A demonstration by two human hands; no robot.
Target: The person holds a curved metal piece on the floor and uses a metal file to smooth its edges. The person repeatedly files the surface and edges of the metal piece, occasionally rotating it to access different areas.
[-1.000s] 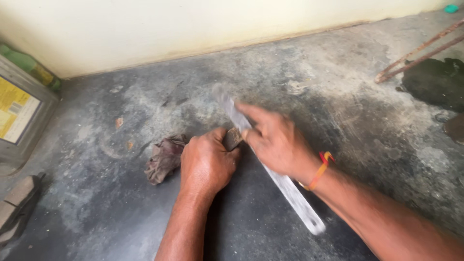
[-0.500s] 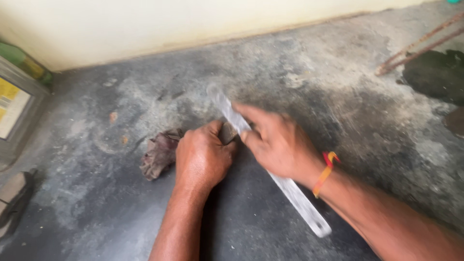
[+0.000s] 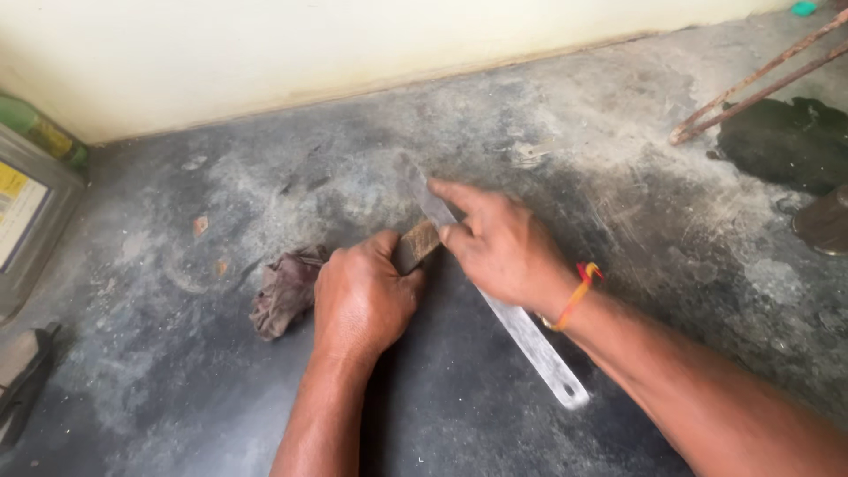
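Small brown block [image 3: 415, 245] sits on the floor [image 3: 618, 212] btwn my hands, just right of a crumpled brown rag [image 3: 284, 290]. My left hand [image 3: 364, 299] is curled tight over its near end, so it's nearer. Block's long axis runs near-left to far-right. Across it lies a long metal strip [image 3: 530, 340], far-left to near-right, hole end twd me; right hand [image 3: 499, 247] fingers press together, flat on it.

On the concrete floor [image 3: 221, 415], the left hand [image 3: 362, 300] lies just right of a crumpled rag [image 3: 283, 291] and closes over a small block [image 3: 415, 245]. The right hand [image 3: 499, 247], just right of the block, presses on a long flat metal strip [image 3: 530, 340] running diagonally beneath it. Behind them runs the wall [image 3: 309, 44], a container [image 3: 26, 212] stands at far left, and two rods [image 3: 751, 79] lean at far right.
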